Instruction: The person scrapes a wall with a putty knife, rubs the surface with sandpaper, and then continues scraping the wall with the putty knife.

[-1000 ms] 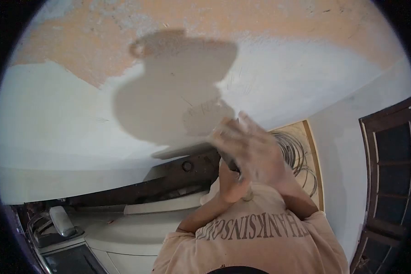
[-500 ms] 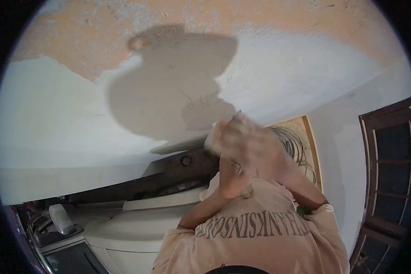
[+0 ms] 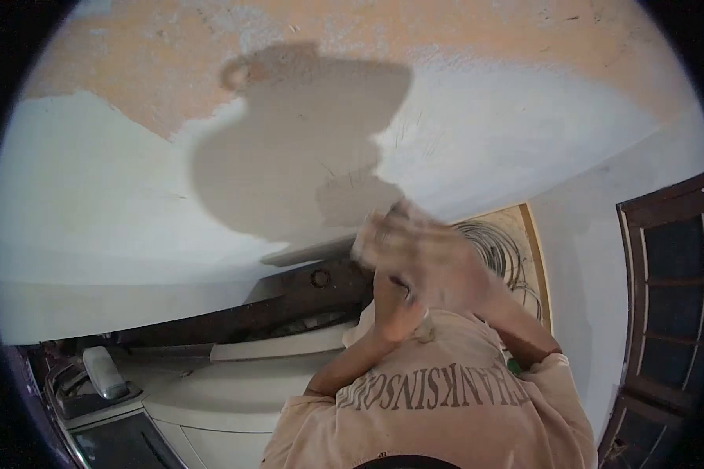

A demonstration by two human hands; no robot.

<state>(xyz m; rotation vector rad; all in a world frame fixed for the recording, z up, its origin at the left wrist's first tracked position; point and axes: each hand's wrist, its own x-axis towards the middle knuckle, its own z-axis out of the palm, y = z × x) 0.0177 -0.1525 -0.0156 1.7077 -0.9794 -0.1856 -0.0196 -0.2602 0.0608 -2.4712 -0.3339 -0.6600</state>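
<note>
Relative to the frame one second earlier, the fingers of the right hand (image 3: 442,262) lie closer together and point further toward the left of the view; the raised, separated finger is no longer distinct. The left hand (image 3: 399,313) keeps nearly the same position. Relative to the frame half a second earlier, the shadow (image 3: 289,148) sits slightly further right in the view.

The hands are together, right above left and overlapping. A dark object (image 3: 400,281) is located between them, mostly covered; its shape is unclear. Motion blur conceals the right fingers, so whether either hand is clamped on the object cannot be determined.

The wall (image 3: 516,125) has a smooth, whitish lower coating and a rough, mottled peach upper area with an irregular boundary. A long dark panel (image 3: 289,301) carries a round ring-shaped feature. Thin wire forms a loose circular coil (image 3: 489,246) against a tan board (image 3: 533,258) with a wooden edge. The pale vehicle (image 3: 235,391) has curved, smooth surfaces. The brown door (image 3: 673,289) is divided into rectangular dark panes. The peach shirt (image 3: 446,406) bears dark lettering.

Both forearms angle inward from the short sleeves; the right hand extends across the left, in front of the chest.
</note>
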